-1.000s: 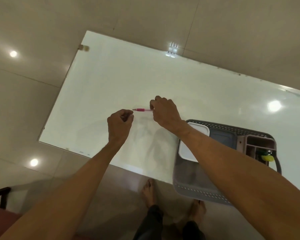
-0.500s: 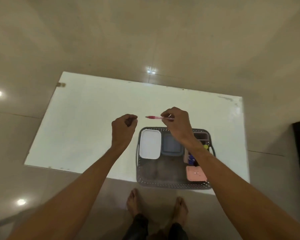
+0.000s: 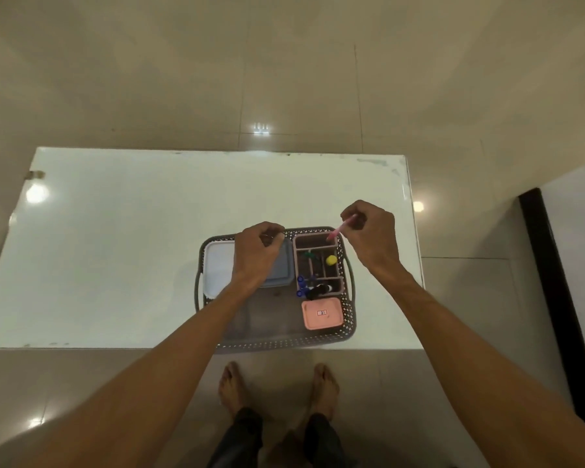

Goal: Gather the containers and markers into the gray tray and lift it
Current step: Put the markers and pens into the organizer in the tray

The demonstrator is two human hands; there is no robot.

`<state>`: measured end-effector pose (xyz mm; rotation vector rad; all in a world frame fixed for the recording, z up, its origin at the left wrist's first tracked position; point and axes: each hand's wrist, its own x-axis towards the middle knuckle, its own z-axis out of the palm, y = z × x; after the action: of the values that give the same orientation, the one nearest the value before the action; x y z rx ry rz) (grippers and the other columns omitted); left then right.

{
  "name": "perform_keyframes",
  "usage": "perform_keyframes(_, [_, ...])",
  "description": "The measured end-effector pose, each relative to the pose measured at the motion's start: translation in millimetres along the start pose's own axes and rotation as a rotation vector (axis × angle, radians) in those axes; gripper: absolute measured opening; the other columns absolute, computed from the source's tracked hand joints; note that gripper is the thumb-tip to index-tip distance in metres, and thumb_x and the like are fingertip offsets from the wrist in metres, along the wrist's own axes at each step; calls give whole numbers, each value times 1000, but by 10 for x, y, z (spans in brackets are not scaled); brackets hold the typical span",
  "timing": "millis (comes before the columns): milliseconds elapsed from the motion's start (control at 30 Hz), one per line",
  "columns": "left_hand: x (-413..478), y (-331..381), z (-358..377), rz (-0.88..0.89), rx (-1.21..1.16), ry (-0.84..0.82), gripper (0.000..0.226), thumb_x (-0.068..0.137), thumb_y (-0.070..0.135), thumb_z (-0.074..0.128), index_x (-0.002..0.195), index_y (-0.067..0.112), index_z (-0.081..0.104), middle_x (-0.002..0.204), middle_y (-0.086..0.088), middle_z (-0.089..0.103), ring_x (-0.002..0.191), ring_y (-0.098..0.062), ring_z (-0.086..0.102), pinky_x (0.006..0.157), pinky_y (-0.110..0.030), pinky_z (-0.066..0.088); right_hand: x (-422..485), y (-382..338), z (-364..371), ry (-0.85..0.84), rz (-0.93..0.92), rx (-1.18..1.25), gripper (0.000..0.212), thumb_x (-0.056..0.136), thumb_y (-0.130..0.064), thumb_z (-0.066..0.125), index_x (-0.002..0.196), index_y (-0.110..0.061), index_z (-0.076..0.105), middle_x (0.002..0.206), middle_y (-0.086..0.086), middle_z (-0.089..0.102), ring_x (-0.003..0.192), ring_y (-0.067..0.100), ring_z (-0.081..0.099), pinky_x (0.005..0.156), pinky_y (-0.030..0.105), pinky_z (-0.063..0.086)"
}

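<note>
Where a second ago both hands worked over bare desk [image 3: 115, 248], they now hover over the gray tray [image 3: 348, 319] at the near edge. Left hand [image 3: 255, 255] curled closed, contents unclear. Right hand [image 3: 372, 236] pinches the pink marker [image 3: 339, 230], long axis slanting down-left, tip toward the pink organizer [image 3: 320, 261]. Drop-in looks imminent.

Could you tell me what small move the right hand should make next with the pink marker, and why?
Probably lower and release it: the right hand holds the pink marker tilted, tip down over the far compartment of the pink organizer inside the gray tray.
</note>
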<state>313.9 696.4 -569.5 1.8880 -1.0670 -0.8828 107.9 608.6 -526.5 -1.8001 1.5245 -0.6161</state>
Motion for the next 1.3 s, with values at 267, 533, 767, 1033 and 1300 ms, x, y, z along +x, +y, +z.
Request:
perform_keyframes(267, [108, -175, 209, 1, 88, -5, 12, 91, 14, 70, 102, 15, 77, 90, 9, 73, 82, 2, 66, 74, -1, 49, 90, 210, 289, -121, -83, -92, 14, 93, 0, 61, 98, -5, 72, 89, 7, 72, 74, 13, 70, 78, 33, 59])
perform_keyframes(533, [200, -274, 198, -9, 108, 3, 11, 91, 17, 69, 99, 19, 77, 87, 13, 71, 81, 5, 66, 74, -2, 49, 200, 194, 609, -308, -174, -272, 21, 93, -1, 59, 110, -4, 71, 106, 11, 69, 94, 25, 65, 87, 41, 55])
perform_keyframes(767, [231, -333, 181, -26, 108, 13, 12, 91, 17, 70, 101, 16, 77, 90, 9, 73, 82, 1, 68, 78, -10, 53, 220, 240, 733, -364, -136, -289, 23, 88, -3, 70, 110, -5, 72, 106, 11, 71, 94, 24, 66, 89, 39, 56])
perform_keyframes(1033, [204, -306, 132, -29, 78, 15, 11, 91, 17, 70, 99, 20, 77, 87, 13, 72, 82, 6, 67, 74, -4, 52, 211, 258, 686, -293, -60, -183, 27, 87, 1, 70, 113, -6, 72, 107, 10, 73, 92, 19, 68, 87, 32, 59])
perform_keyframes(1300, [23, -180, 56, -24, 74, 11, 12, 92, 17, 70, 102, 20, 76, 88, 13, 72, 83, 6, 67, 78, -6, 51, -8, 297, 439, -197, 30, -59, 25, 88, -2, 71, 111, -11, 73, 101, 2, 73, 88, 9, 67, 78, 10, 49])
